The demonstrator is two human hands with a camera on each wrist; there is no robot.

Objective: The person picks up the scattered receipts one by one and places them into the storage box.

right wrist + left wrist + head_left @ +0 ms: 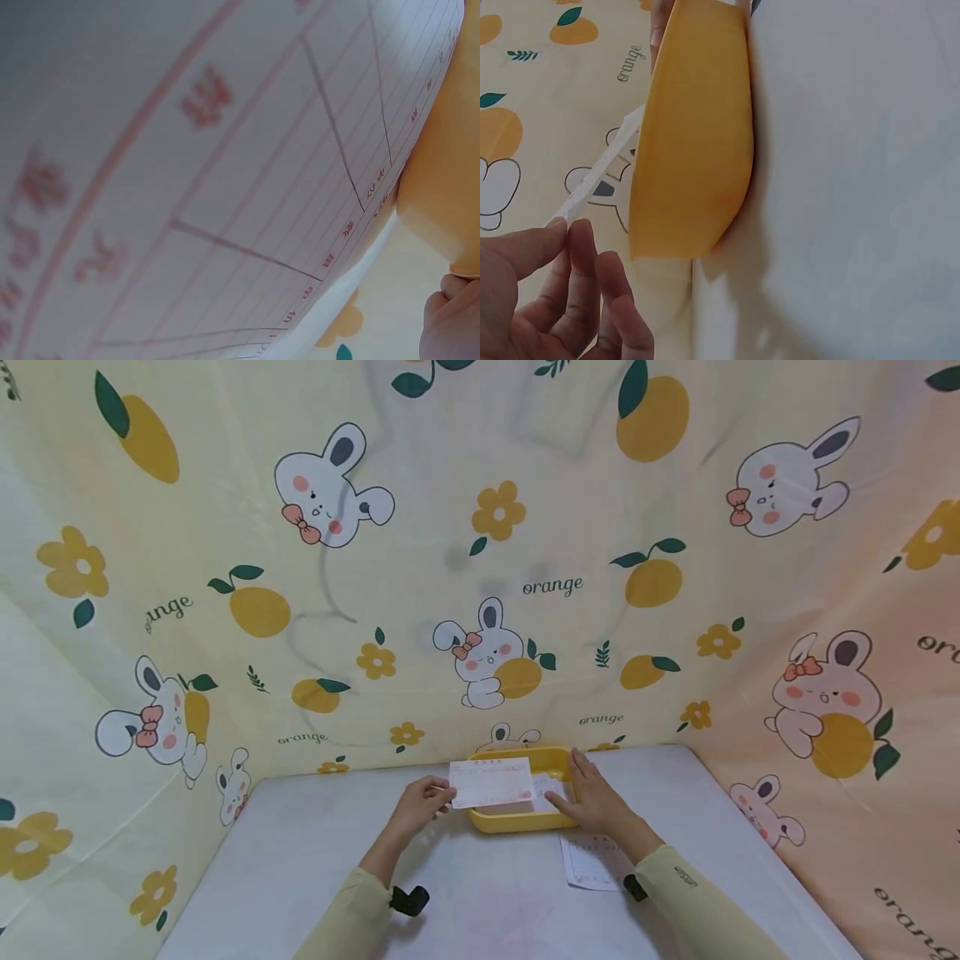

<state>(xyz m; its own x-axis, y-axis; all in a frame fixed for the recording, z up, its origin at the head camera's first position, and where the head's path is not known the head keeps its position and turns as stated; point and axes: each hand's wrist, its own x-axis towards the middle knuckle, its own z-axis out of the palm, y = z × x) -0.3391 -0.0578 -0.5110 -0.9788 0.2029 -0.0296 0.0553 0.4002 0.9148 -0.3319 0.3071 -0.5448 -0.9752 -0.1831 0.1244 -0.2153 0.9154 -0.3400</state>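
Note:
My left hand (422, 803) pinches the left edge of a white paper slip with red print (491, 782) between thumb and fingers. The slip is held tilted over a yellow plastic basket (517, 823), covering part of its inside. In the left wrist view the slip (600, 169) appears edge-on, reaching to the basket's rim. Against the basket's right side lies my right hand (603, 797), its fingers straight and the thumb spread toward the inside. More white paper (545, 795) shows within the basket, partly hidden by the slip.
Beneath the right forearm a printed sheet (592, 862) lies on the white table (480, 893); close up, the right wrist view shows its red ruled lines and dark strokes. A cloth backdrop (405, 585) with rabbits and oranges stands behind and at both sides.

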